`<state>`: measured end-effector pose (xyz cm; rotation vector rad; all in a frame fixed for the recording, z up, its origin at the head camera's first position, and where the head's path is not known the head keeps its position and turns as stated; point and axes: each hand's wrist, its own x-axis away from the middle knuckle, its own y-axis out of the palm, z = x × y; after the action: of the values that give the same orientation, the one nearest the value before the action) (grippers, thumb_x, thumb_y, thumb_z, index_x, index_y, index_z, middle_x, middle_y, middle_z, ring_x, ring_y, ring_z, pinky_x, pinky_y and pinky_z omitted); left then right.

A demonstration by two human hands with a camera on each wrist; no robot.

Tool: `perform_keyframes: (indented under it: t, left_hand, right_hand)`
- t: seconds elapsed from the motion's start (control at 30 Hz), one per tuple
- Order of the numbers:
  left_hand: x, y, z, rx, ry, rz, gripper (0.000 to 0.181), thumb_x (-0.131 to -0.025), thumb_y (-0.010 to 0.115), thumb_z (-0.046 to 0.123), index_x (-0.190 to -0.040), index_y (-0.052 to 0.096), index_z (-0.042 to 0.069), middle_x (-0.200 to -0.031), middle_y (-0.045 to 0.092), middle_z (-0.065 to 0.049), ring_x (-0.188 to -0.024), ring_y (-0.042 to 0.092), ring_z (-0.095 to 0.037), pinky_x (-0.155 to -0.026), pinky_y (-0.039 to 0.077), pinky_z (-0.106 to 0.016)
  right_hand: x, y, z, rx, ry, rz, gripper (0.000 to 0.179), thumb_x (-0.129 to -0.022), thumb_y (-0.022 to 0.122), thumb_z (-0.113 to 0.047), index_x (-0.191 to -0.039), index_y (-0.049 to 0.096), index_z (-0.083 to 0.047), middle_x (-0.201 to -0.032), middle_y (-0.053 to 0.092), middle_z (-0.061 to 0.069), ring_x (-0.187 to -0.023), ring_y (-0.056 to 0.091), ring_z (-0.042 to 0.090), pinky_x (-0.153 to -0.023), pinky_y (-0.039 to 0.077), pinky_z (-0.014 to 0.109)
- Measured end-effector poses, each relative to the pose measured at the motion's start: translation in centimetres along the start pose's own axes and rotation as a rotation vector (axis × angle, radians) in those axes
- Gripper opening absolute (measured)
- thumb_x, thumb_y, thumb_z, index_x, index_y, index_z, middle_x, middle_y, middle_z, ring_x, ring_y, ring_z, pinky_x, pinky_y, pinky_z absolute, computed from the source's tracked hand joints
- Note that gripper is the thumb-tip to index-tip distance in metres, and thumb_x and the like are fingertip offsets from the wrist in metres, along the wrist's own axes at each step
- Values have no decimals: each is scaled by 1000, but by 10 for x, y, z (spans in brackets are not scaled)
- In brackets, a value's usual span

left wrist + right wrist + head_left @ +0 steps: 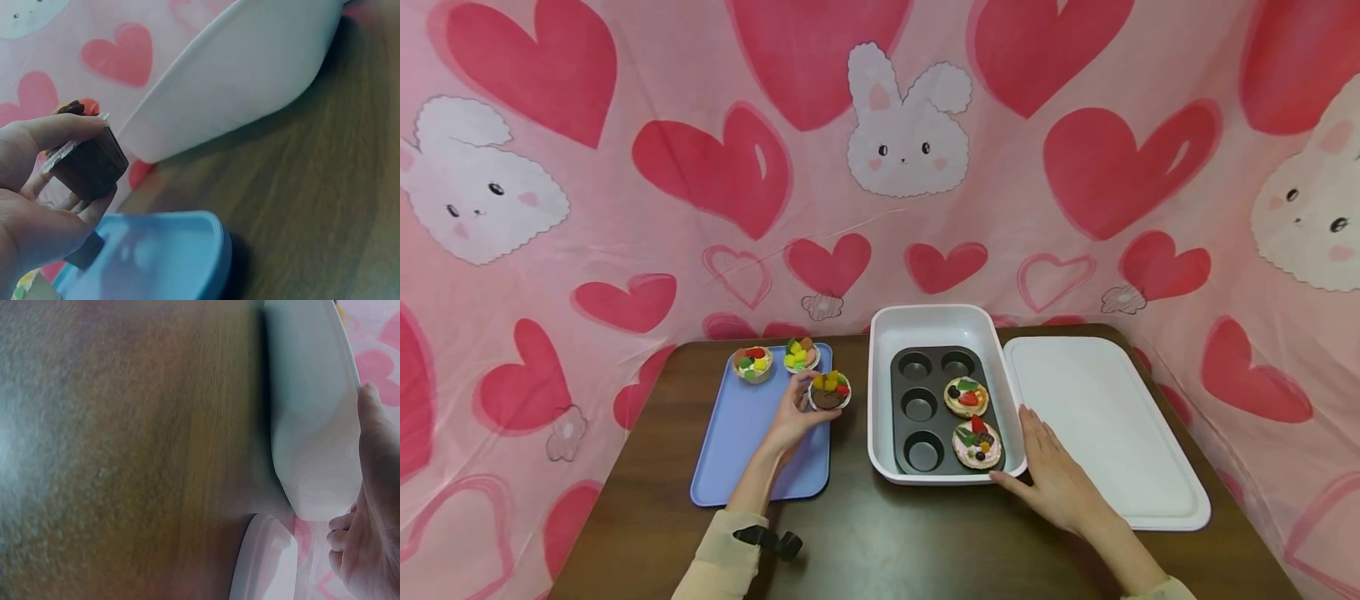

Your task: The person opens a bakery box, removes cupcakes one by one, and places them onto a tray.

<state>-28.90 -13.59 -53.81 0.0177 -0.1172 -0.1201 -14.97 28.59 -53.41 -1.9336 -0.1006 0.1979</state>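
My left hand (796,417) holds a chocolate cupcake (829,392) topped with yellow and red fruit pieces, raised above the right edge of a blue tray (752,450). In the left wrist view, thumb and fingers grip the dark cupcake (94,165) by its sides, under a silvery rim. Two fruit-topped cupcakes, one left (752,365) and one right (801,356), sit at the tray's far end. At the near right corner of a white bin (880,333), my right hand (1060,479) rests against the rim, its fingers along the side and thumb at the front.
Inside the bin lies a dark muffin tin (901,417). Two fruit tarts, a far one (966,397) and a near one (977,443), fill cups in its right column. A white lid-like board (1097,417) lies right of the bin on the brown wooden table (880,533).
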Motion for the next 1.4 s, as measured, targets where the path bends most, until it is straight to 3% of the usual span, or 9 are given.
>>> perform_keyframes:
  t: [0.13,0.23,0.47,0.73,0.9,1.03,1.13,1.23,1.4]
  left_hand:
    - [5,-7,-6,-4,-23,25,77,-88,78,-17,-152,42,4,-148,50,-21,-146,50,-33,-98,50,-17]
    - [7,-10,-9,2,-30,36,78,-88,78,-17,-154,42,3,-146,50,-22,-140,54,-30,-90,54,-15]
    - [8,-19,-14,-23,-25,101,76,-87,79,-18,-152,45,1,-139,54,-21,-124,61,-20,-86,55,-16]
    - [10,-25,-12,-63,-66,151,76,-89,80,-13,-154,43,2,-146,51,-27,-130,59,-29,-83,53,-13]
    - [10,-27,-14,-106,-34,171,76,-87,83,-13,-152,45,1,-144,54,-26,-126,62,-26,-83,52,-12]
    - [10,-27,-15,-181,-1,188,74,-87,84,-9,-150,46,-1,-146,53,-30,-135,61,-38,-93,53,-17]
    - [10,-27,-15,-218,12,190,73,-90,84,-7,-151,45,-2,-151,50,-33,-146,54,-48,-114,52,-35]
    - [9,-28,-16,-229,32,186,72,-90,83,-6,-151,44,-5,-152,50,-35,-148,53,-50,-126,43,-55]
    - [8,-34,-17,-342,80,200,68,-90,86,-1,-148,51,-9,-150,57,-34,-147,54,-47,-130,39,-59]
  right_hand:
    - [0,1,0,-5,-1,2,120,-96,74,-67,-172,17,7,-176,30,34,-162,33,54,-128,36,70]
    - [-1,1,0,-8,-3,7,120,-96,74,-67,-172,17,7,-176,30,34,-162,33,54,-127,37,70]
    - [0,1,0,-22,3,-2,119,-96,73,-66,-172,16,7,-175,30,35,-162,33,55,-128,37,70]
    - [0,1,1,-25,5,-7,119,-97,73,-66,-172,15,7,-176,29,35,-162,32,55,-128,36,70]
    - [0,3,2,-37,13,-15,121,-97,72,-67,-172,14,7,-176,28,35,-162,31,56,-127,36,72]
    - [0,3,2,-44,17,-16,121,-97,72,-68,-172,14,7,-175,28,36,-162,32,56,-127,36,72]
    - [1,3,2,-45,19,-16,121,-97,72,-68,-172,14,7,-175,28,36,-162,32,57,-127,35,72]
    - [1,2,1,-46,18,-15,121,-97,72,-68,-172,14,7,-175,28,36,-161,32,57,-126,36,73]
    - [1,2,2,-50,19,-17,121,-97,73,-67,-172,14,7,-176,27,35,-162,32,57,-127,35,72]
